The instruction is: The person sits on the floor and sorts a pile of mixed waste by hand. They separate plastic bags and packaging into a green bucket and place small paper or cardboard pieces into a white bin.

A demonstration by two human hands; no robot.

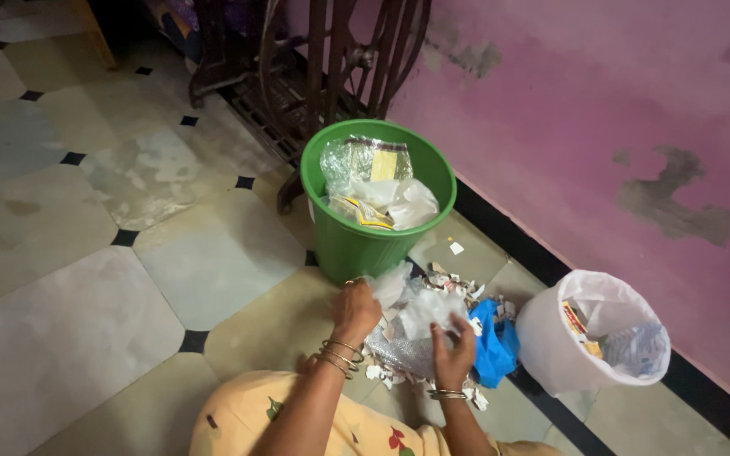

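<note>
Head view: at lower centre, our left hand (355,311) and right hand (453,355) both grasp clear plastic wrap (411,314) below the green bucket (356,245).

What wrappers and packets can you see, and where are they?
Clear crinkly plastic packet: top of the green bin, yellow patch inside.
Yellow-striped wrapper: same bin, under white plastic.
Orange-yellow packet: inside the white-lined bin, right.
Clear plastic wrap: floor pile, both hands on it.

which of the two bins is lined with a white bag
The smaller bin on the right by the pink wall: a white plastic bag wraps over its rim. The green bucket near the hands has no liner, just loose wrappers inside.
</note>
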